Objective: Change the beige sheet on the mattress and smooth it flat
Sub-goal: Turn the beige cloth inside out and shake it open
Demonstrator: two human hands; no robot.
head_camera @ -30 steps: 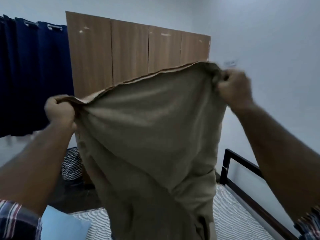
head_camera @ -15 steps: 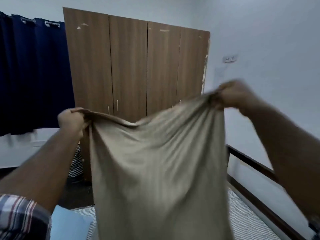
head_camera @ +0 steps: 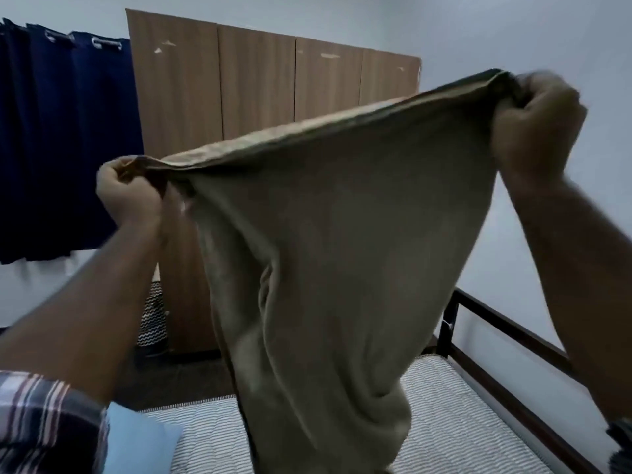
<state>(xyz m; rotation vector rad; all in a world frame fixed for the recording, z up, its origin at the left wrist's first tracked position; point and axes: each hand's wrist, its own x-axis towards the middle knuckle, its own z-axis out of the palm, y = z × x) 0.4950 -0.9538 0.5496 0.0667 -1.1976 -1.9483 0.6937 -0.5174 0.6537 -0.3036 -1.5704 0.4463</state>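
Observation:
The beige sheet (head_camera: 345, 241) hangs in the air in front of me, stretched along its top edge between both fists. My left hand (head_camera: 128, 193) grips the left end at chest height. My right hand (head_camera: 537, 131) grips the right end, held higher, so the edge slopes up to the right. The cloth drops in loose folds down to the bare striped mattress (head_camera: 455, 425), hiding its middle.
A dark bed frame rail (head_camera: 506, 333) runs along the right wall. A light blue pillow (head_camera: 136, 443) lies at the mattress's left. A wooden wardrobe (head_camera: 253, 83) stands behind, navy curtains (head_camera: 61, 138) to its left, a patterned basket (head_camera: 152, 323) on the floor.
Both hands dropped with the sheet half a second ago and have lifted again; the right hand now stands higher and the top edge is pulled taut.

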